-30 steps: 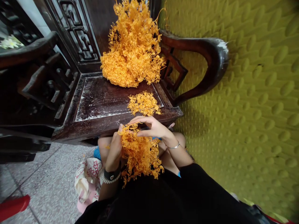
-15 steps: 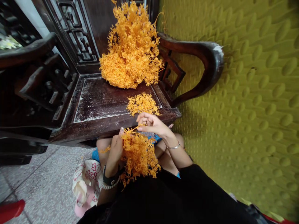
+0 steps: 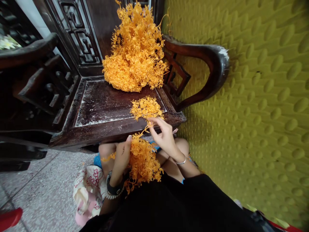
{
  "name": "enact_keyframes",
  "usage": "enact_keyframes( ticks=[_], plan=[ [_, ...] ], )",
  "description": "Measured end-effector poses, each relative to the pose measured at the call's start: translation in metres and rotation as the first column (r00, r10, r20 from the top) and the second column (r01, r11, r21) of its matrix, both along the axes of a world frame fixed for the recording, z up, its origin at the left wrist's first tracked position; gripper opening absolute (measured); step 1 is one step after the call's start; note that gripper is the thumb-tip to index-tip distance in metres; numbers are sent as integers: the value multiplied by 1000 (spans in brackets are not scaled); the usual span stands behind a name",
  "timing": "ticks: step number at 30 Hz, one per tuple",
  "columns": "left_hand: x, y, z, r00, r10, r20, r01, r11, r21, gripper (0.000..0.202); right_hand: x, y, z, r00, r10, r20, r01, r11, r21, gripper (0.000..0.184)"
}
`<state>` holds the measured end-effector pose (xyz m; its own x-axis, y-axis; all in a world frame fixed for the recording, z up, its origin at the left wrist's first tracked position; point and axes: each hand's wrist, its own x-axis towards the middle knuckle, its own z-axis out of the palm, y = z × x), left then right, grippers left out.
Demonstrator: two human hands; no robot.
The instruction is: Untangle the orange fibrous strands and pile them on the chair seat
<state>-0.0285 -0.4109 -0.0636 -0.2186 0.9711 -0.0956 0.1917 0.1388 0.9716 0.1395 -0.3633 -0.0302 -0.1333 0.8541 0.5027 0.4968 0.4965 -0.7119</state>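
Note:
My left hand [image 3: 121, 154] grips a tangled bunch of orange plastic sprigs [image 3: 142, 159] over my lap. My right hand [image 3: 163, 135] pinches one orange strand [image 3: 145, 129] drawn out of that bunch, just in front of the chair seat's edge. A small heap of loose orange pieces [image 3: 146, 108] lies on the dark wooden chair seat [image 3: 101, 103], right beside my right fingers. A large orange pile [image 3: 135, 51] leans against the chair back.
The carved wooden chair has a curved armrest [image 3: 205, 54] on the right and another [image 3: 29, 51] on the left. A yellow-green bumpy wall [image 3: 260, 96] fills the right side. A printed cloth bag [image 3: 88, 190] lies on the speckled floor, with a red object [image 3: 9, 217] at the bottom left.
My right hand has lifted from the bunch toward the small heap, pulling one strand out. My left hand has sunk slightly with the bunch.

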Motion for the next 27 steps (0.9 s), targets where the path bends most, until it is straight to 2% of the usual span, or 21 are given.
enact_keyframes(
  ticks=[2, 4, 6, 7, 9, 11, 13, 18, 21, 23, 25, 26, 27],
  plan=[
    [0, -3, -4, 1000, -18, 18, 19, 1000, -14, 56, 11, 4, 1, 986, -159, -40, 163, 980, 114, 17],
    [-3, -6, -6, 996, 4, 88, 1, 998, -59, 57, 31, 13, 4, 924, -345, -162, 373, 906, 200, 18],
    [-7, -9, -7, 986, 45, 162, -31, 996, -85, 57, 53, 27, 7, 838, -437, -326, 515, 831, 209, 29],
    [-9, -10, -6, 982, 64, 180, -50, 995, -83, 56, 61, 34, 9, 826, -428, -368, 519, 831, 198, 36],
    [-11, -11, -5, 978, 103, 180, -90, 993, -77, 54, 68, 47, 10, 859, -352, -372, 432, 888, 156, 39],
    [-10, -11, -5, 976, 152, 156, -140, 986, -85, 50, 64, 60, 6, 915, -251, -316, 295, 950, 100, 30],
    [-10, -10, -7, 974, 189, 128, -178, 980, -93, 48, 55, 73, 0, 947, -188, -262, 210, 976, 60, 24],
    [-13, -3, -12, 975, 134, 175, -120, 989, -85, 53, 41, 107, -19, 983, -177, -51, 181, 981, 69, 16],
    [-15, 2, -11, 982, 116, 150, -113, 993, -32, 56, 40, 118, -26, 976, -195, 98, 191, 980, 57, 13],
    [-14, 5, -10, 989, 117, 96, -119, 993, 15, 57, 38, 116, -25, 953, -253, 165, 242, 967, 80, 14],
    [-13, 6, -10, 991, 117, 67, -120, 992, 42, 57, 33, 105, -20, 936, -317, 151, 298, 945, 133, 19],
    [-12, 7, -11, 991, 109, 71, -113, 992, 48, 57, 30, 97, -15, 946, -302, 119, 284, 947, 149, 21],
    [-11, 8, -11, 992, 93, 87, -98, 994, 55, 57, 25, 87, -10, 970, -228, 85, 214, 965, 148, 22]
  ],
)
